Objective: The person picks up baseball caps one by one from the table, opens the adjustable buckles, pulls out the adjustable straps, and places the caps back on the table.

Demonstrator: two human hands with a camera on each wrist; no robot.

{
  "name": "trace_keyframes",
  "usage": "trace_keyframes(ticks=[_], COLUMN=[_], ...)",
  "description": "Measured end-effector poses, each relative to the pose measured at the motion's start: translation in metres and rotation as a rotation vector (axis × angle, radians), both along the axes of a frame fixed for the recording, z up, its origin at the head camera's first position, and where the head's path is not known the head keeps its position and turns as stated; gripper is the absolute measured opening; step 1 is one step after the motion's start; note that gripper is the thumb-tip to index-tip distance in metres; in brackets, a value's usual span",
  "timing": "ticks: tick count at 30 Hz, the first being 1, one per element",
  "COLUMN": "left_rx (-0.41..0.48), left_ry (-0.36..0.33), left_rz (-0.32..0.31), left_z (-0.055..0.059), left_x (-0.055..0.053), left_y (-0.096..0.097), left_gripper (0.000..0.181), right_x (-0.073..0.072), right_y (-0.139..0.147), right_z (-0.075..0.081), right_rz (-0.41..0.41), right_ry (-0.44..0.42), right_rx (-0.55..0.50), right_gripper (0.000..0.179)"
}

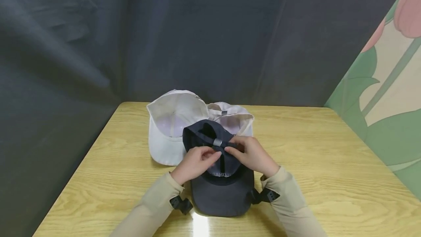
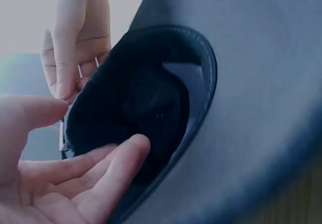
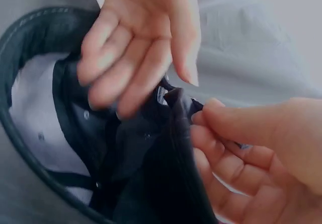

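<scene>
Silver buckle (image 1: pixel 217 142): right of it, your right hand (image 1: pixel 256 155) pinches the strap (image 1: pixel 226 144), best kept flat; below-left of it, your left hand (image 1: pixel 196 161), thumb and fingers apart.

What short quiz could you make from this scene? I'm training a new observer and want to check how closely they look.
1. True or false: the brim of the dark cap points away from the person.
2. How many caps show in the head view?
3. Fill in the gap: the right hand pinches the dark cap's ____, beside the silver-coloured buckle.

Key:
1. False; it points toward the person.
2. Three: the dark cap in front, with a white cap and another pale cap behind it.
3. Strap.
</scene>
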State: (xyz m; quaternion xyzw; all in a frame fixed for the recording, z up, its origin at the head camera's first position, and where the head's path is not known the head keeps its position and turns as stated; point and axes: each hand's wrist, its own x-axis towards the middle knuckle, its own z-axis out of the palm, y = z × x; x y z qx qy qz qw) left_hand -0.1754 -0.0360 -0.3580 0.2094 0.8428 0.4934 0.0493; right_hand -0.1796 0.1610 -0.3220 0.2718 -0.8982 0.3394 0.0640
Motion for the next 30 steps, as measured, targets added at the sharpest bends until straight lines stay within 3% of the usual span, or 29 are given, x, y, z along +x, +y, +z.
trace_keyframes(ticks=[6, 11, 16, 19, 24, 30], left_rx=[0.099, 0.216, 0.267, 0.267, 0.254, 0.217], left_ry=[0.011, 0.003, 0.01, 0.016, 0.007, -0.002], left_rz=[0.036, 0.016, -0.019, -0.028, -0.039, -0.075], left_z=[0.003, 0.006, 0.009, 0.012, 0.018, 0.024], left_x=[-0.004, -0.005, -0.005, -0.004, 0.001, 0.01], left_y=[0.003, 0.005, 0.007, 0.008, 0.008, 0.01], left_gripper=[0.023, 0.02, 0.02, 0.02, 0.02, 0.02], right_x=[0.002, 0.004, 0.007, 0.008, 0.009, 0.014], right_y=[-0.003, -0.003, 0.001, 0.005, 0.007, 0.003], right_z=[0.004, 0.008, 0.014, 0.016, 0.017, 0.019], right_rz=[0.045, 0.044, 0.044, 0.04, 0.088, 0.194], right_ry=[0.01, 0.025, 0.043, 0.168, 0.47, 0.626], right_rx=[-0.007, 0.019, 0.039, 0.028, 0.036, 0.091], right_gripper=[0.007, 0.009, 0.006, 0.008, 0.023, 0.041])
